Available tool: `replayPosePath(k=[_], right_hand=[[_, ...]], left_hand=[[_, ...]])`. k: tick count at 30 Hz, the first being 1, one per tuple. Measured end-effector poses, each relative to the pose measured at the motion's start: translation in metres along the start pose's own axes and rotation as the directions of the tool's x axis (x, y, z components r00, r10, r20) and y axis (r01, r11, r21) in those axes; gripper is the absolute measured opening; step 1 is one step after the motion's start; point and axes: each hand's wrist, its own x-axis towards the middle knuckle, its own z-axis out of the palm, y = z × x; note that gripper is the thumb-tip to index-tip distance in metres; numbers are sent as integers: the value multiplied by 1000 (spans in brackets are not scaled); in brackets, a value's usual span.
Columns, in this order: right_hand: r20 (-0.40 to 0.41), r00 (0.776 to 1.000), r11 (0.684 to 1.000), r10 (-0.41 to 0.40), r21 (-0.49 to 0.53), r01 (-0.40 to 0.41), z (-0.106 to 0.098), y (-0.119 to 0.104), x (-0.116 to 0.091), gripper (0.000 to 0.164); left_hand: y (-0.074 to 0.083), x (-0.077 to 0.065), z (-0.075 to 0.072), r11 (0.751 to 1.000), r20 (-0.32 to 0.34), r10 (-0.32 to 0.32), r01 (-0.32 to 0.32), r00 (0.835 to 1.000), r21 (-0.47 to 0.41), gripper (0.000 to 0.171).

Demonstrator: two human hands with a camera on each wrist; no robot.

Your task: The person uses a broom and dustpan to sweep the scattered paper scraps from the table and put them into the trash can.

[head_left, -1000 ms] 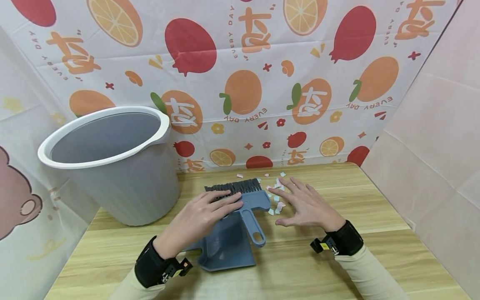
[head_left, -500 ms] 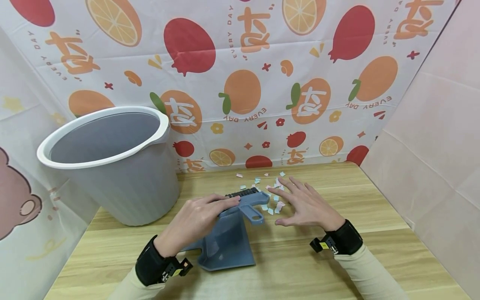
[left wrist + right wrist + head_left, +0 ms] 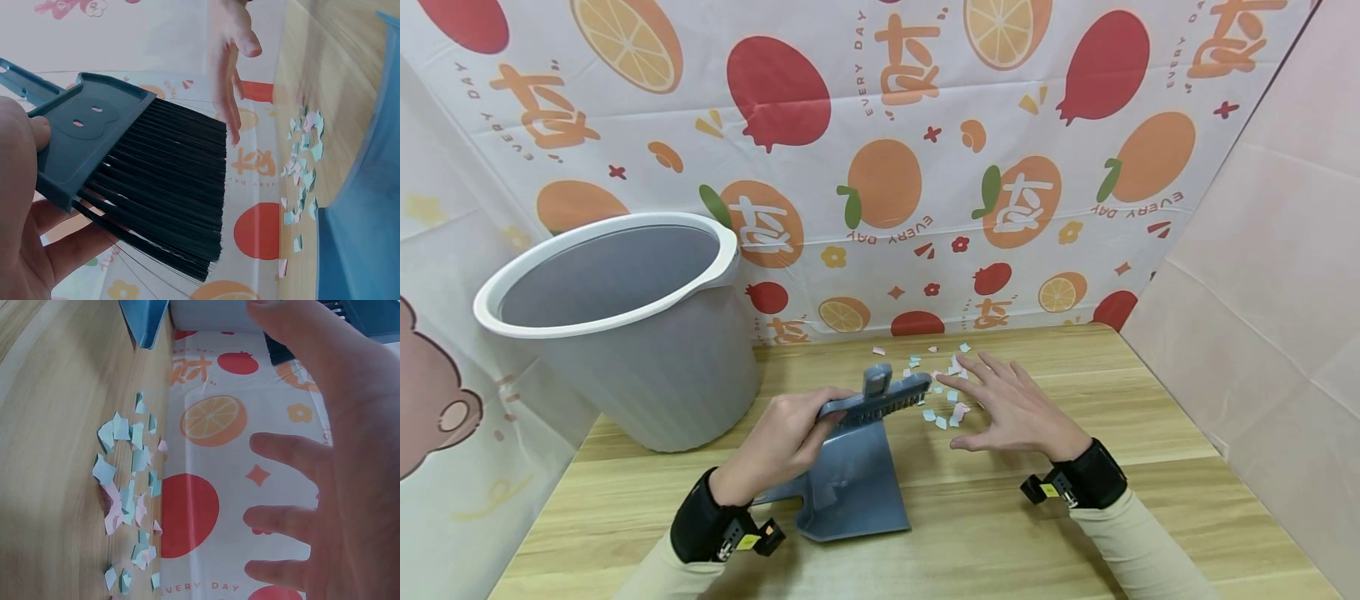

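Observation:
My left hand (image 3: 782,437) grips a small blue hand brush (image 3: 887,398) by its head, raised above the dustpan. In the left wrist view, the thumb lies on the face of the brush (image 3: 94,122), fingers behind it, and its dark bristles spread outward. Below is the blue dustpan (image 3: 861,492), lying on the table with its handle partly behind my left wrist. My right hand (image 3: 1011,408) hovers with spread fingers by torn pastel paper scraps (image 3: 961,411). Nothing is in that hand; the right wrist view shows the scraps (image 3: 112,509) scattered beside it.
A large grey bucket (image 3: 647,383) with a white rim stands at the back left. Behind the wooden table (image 3: 1030,533) hangs a fruit-printed cloth (image 3: 880,100), close to the table's back edge. A pale sheet (image 3: 1262,292) covers the right side.
My left hand has lifted and turned the brush over: its handle, earlier pointing down toward me, now points up and away. The right hand and dustpan stay in place.

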Motion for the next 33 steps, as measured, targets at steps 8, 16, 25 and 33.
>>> replayPosePath(k=[8,16,25,33], right_hand=[[-150,984,994,-97,30,103,-4,2,3,97],[-285,953,962,-103,213,168,-5,7,4,96],[-315,949,815,-16,545,194,-4,12,1,89],[-307,948,652,82,736,182,-7,8,4,77]], left_hand=[[-7,-2,-1,999,-55,8,-11,998,-40,14],[-6,-2,-1,1000,-33,-3,3,999,-18,14],[-6,-2,0,1000,-25,-11,12,1000,11,26],[-6,-2,0,999,-13,-19,19,1000,27,28]])
